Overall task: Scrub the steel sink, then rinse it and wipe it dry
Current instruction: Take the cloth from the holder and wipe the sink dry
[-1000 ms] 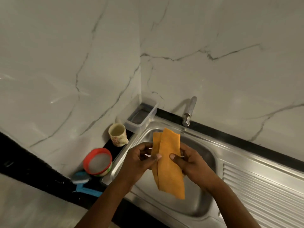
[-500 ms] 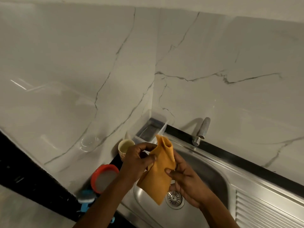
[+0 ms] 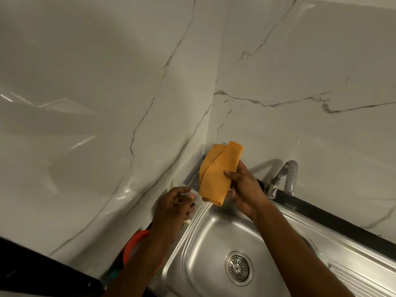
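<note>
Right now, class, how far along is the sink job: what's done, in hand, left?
Looks done: no suds in the steel sink, no water from the tap, so scrubbing and rinsing seem finished. In hand: the right hand holds a folded orange cloth above the sink's back corner; the left hand is off it. Left: wiping dry.

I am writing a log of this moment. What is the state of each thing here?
cloth: folded, held up
right hand: grips the cloth
left hand: apart from the cloth, grip unclear
tap: no water runs
sink: no standing water seen
drain: strainer in place
</note>
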`<state>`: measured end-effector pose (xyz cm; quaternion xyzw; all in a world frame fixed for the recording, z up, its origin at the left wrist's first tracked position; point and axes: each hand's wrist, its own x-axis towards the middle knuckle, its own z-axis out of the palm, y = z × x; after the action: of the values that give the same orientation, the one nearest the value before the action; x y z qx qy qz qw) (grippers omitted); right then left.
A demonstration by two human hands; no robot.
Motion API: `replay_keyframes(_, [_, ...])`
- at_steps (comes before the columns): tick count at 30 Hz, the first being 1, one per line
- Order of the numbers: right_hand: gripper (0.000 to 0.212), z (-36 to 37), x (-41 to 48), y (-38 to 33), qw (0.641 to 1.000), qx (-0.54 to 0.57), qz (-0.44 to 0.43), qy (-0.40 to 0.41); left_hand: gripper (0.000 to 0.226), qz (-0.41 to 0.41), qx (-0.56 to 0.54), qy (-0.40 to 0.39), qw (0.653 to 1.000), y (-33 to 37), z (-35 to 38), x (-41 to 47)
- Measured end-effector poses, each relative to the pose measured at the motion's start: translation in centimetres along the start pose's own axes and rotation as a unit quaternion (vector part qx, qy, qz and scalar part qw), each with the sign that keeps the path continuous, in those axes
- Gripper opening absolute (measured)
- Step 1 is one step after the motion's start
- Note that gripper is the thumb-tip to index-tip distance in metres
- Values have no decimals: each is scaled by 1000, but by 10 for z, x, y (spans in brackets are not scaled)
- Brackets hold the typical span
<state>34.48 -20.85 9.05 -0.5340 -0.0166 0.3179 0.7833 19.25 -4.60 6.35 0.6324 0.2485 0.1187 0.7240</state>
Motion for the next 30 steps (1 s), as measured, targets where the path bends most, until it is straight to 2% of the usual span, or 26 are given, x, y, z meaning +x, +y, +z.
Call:
replay_keyframes(9, [49, 29, 102, 12, 993, -71, 35, 83, 23, 4, 55, -1, 998, -23, -10, 10])
replay_keyframes(13, [50, 38, 128, 28, 988, -92, 78, 99, 16, -14, 47, 2, 999, -26, -17, 6])
replay_keyframes(17, [53, 40, 147, 46, 971, -128, 135, 148, 16, -27, 56, -9, 998, -28, -27, 2])
replay_keyframes(23, [46, 43, 171, 61, 942, -137, 201, 231, 13, -34, 62, -27, 997, -29, -31, 3])
replay_keyframes(27, [47, 47, 172, 57, 936, -155, 198, 247, 42, -19, 47, -48, 998, -30, -32, -2])
replay_keyframes(30, [46, 44, 175, 57, 931, -178, 189, 258, 40, -19, 37, -51, 998, -33, -31, -5])
